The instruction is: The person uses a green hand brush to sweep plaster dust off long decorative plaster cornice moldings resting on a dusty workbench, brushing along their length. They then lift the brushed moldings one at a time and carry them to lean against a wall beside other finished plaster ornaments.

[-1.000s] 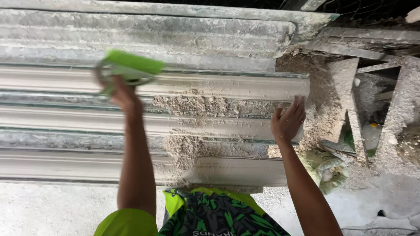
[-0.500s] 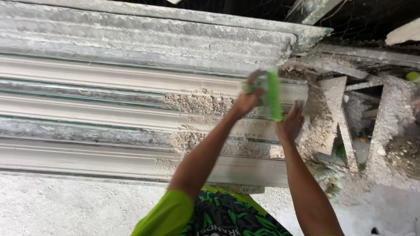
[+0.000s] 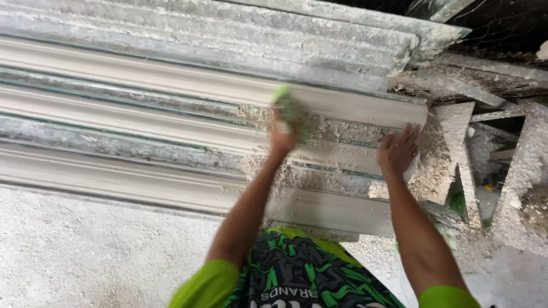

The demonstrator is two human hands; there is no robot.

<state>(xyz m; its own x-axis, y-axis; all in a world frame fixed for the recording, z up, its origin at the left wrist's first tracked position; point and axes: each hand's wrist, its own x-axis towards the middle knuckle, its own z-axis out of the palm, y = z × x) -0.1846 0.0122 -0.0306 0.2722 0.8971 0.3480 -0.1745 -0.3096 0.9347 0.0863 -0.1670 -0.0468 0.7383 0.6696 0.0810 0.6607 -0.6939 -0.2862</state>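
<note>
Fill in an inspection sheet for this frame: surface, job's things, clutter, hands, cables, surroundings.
Surface: long white moulded strips lying side by side, crusted with plaster crumbs.
Job's things: green tool, blurred, against the strips.
Clutter: plaster debris heaped at the strip ends.
Hands: left hand grips the green tool; right hand pressed flat on a strip end.
Cables: nothing seen.
Surroundings: dusty floor; plaster-caked frame to the right.
</note>
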